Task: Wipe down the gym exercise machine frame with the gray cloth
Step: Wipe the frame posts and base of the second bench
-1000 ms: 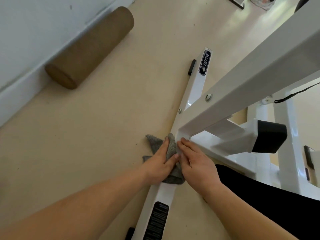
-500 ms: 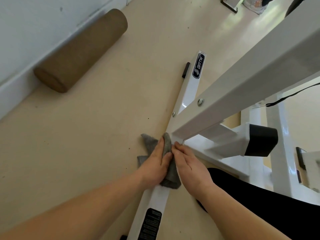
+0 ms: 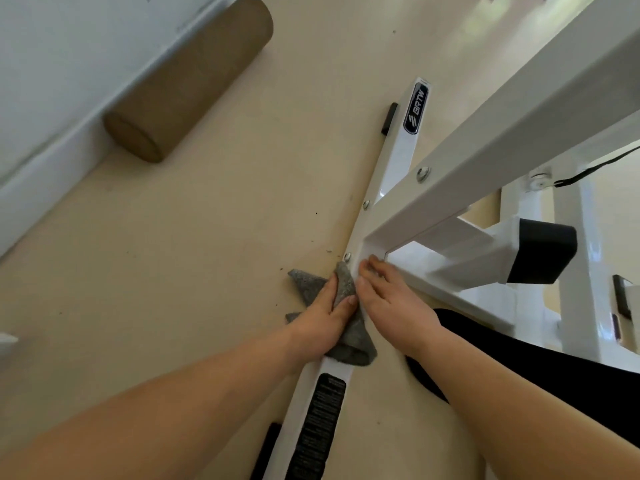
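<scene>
The white machine frame (image 3: 398, 161) has a long base bar lying on the floor and a thick slanted beam (image 3: 519, 123) bolted to it. A gray cloth (image 3: 346, 289) is draped over the base bar just below that joint. My left hand (image 3: 327, 315) grips the cloth, thumb on top and fingers wrapped around its left side. My right hand (image 3: 388, 299) lies beside it on the bar, its fingertips touching the foot of the slanted beam.
A brown foam roller (image 3: 187, 81) lies by the white wall at upper left. A black-capped frame stub (image 3: 543, 251) juts out at right, with more white uprights behind it. My black-clad leg (image 3: 536, 368) rests right of the bar. Beige floor spreads out to the left.
Both hands stay at the joint with the cloth. The left hand has shifted the cloth slightly up along the bar. The view has swung a little.
</scene>
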The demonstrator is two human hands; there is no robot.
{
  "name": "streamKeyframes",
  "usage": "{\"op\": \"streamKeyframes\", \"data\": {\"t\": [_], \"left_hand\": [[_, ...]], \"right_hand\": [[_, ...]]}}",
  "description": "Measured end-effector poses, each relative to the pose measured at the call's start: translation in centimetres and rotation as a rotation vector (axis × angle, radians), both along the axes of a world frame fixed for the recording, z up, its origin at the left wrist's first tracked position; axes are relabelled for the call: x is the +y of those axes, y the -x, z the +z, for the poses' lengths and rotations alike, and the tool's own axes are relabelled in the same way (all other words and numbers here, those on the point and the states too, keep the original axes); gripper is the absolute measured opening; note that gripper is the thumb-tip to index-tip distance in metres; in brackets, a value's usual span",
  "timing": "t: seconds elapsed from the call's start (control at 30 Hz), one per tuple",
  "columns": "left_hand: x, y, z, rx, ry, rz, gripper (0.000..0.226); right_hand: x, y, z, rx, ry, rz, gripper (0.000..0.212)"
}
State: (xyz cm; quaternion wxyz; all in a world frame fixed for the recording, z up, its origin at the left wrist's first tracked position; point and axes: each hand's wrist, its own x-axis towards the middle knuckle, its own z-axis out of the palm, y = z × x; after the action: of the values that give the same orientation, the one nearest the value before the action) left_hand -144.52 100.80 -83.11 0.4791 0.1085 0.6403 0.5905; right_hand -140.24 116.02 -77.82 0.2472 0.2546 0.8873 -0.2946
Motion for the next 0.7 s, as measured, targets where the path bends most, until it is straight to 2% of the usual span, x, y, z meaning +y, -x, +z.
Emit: {"op": "streamKeyframes", "data": {"t": [0.17, 0.27, 0.33, 0.47, 0.6, 0.7], "left_hand": [[-5.8, -8.8, -1.4, -0.074, 0.018, 0.105, 0.076], [-9.5, -12.8, -1.9, -0.038, 0.065, 0.063, 0.085], [-10.0, -12.4, -1.7, -0.043, 0.063, 0.004, 0.084], [-8.3, -8.4, -0.1, 0.029, 0.036, -0.121, 0.066], [-10.3, -11.9, 0.8, -0.116, 0.066, -0.012, 0.07], [-15.3, -16.9, 0.9, -0.21, 0.132, -0.047, 0.069]], "right_hand": [[-1.6, -0.5, 0.0, -0.067, -0.028, 0.055, 0.071], [-4.4, -3.6, -0.6, 0.148, -0.224, 0.069, 0.071], [-6.4, -5.9, -1.0, 0.159, -0.253, 0.157, 0.071], [-7.3, -7.8, -1.3, 0.07, -0.263, 0.258, 0.071], [-7.5, -8.1, -1.2, 0.068, -0.284, 0.274, 0.075], [-8.1, -7.8, -1.8, 0.09, -0.305, 0.263, 0.079]]}}
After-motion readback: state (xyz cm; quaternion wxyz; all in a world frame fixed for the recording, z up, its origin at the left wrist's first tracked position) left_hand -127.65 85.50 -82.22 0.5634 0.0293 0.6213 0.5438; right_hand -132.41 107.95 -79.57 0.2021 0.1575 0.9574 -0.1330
